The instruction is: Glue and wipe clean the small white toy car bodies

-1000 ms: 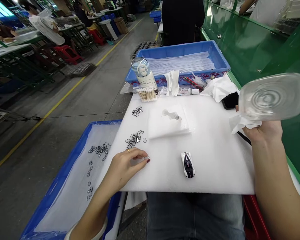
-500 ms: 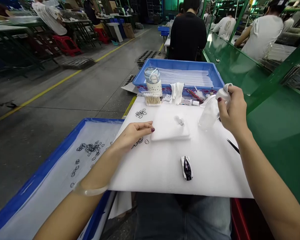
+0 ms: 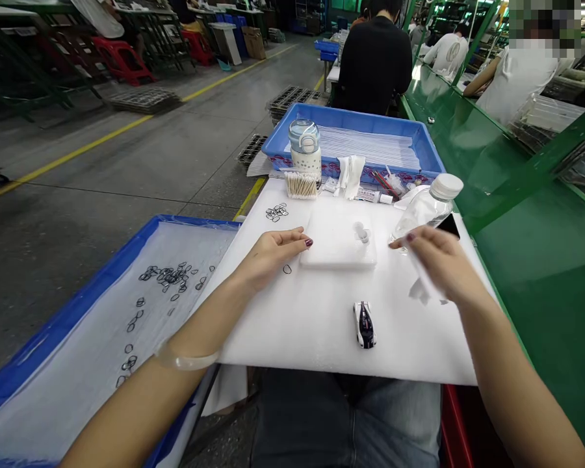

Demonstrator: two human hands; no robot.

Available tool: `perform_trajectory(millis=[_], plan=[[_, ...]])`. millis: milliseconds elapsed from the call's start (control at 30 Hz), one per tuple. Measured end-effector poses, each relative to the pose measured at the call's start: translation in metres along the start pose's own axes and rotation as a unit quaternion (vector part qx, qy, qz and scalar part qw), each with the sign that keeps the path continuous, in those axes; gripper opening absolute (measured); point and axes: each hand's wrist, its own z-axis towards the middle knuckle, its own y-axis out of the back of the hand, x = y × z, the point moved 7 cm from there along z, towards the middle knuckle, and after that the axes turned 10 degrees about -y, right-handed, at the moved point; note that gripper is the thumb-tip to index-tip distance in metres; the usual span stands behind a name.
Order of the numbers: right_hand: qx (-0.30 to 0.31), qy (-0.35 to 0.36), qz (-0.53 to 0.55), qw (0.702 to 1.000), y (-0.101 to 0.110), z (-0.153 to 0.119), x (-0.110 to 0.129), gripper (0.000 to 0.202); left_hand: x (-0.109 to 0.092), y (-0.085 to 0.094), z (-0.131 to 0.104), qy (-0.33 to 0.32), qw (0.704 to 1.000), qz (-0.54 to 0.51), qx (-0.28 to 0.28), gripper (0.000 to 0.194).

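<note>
My left hand [image 3: 277, 257] lies at the left edge of a white foam pad [image 3: 334, 250], fingers stretched out and nothing held. Small whitish bits [image 3: 361, 233] sit on the pad. On the right, my right hand [image 3: 436, 260] is closed in a pinch, blurred by motion. A pale streak shows below its fingers; what it holds I cannot make out. Just behind that hand stands a clear bottle with a white cap [image 3: 424, 205]. Nearer to me, a black and white toy car [image 3: 365, 325] rests on the white table top [image 3: 297, 331].
Black rings [image 3: 276, 212] lie at the table's left, more in a blue-edged tray [image 3: 170, 276] beside it. Cotton swabs [image 3: 301, 186], a drink bottle [image 3: 305, 153], a tube [image 3: 373, 195] and a blue bin [image 3: 429, 146] line the back. A dark flat object [image 3: 449, 224] lies right.
My right hand has let go of the capped bottle and moved down towards me; the bottle now stands on the table. My left hand stays by the pad. The view has shifted slightly.
</note>
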Motion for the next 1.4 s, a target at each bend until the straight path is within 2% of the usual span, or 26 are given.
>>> perform_trajectory(millis=[67,200,533,800,1067,1200,1333,1400], plan=[[0.037,-0.061,-0.074,0.995,-0.02,0.006,-0.027,0.022,0.004,0.0,-0.001,0.002,1.0,-0.013,-0.015,0.041],[0.044,-0.094,-0.064,0.993,-0.032,0.014,-0.053,0.024,0.009,-0.004,-0.002,0.002,1.0,-0.022,-0.006,0.041],[0.022,-0.142,-0.005,0.99,-0.01,0.0,-0.077,0.035,0.006,-0.033,0.005,-0.009,0.998,-0.043,0.05,0.029],[0.01,-0.155,0.029,0.987,-0.007,-0.001,-0.083,0.036,0.009,-0.038,0.01,0.001,0.997,-0.068,0.036,0.029],[-0.004,-0.147,0.043,0.988,-0.001,0.003,-0.091,0.035,0.007,-0.052,0.01,0.007,0.994,-0.103,0.025,0.034],[-0.006,-0.141,0.052,0.989,0.002,0.0,-0.089,0.034,0.003,-0.046,0.009,0.007,0.994,-0.106,0.007,0.038],[-0.048,-0.124,0.106,0.985,0.021,-0.006,-0.081,0.034,-0.018,-0.027,-0.017,-0.036,0.995,-0.084,-0.045,0.034],[-0.065,-0.087,0.176,0.978,0.033,-0.008,-0.072,0.036,-0.019,-0.027,-0.041,-0.028,0.993,-0.102,-0.053,0.031]])
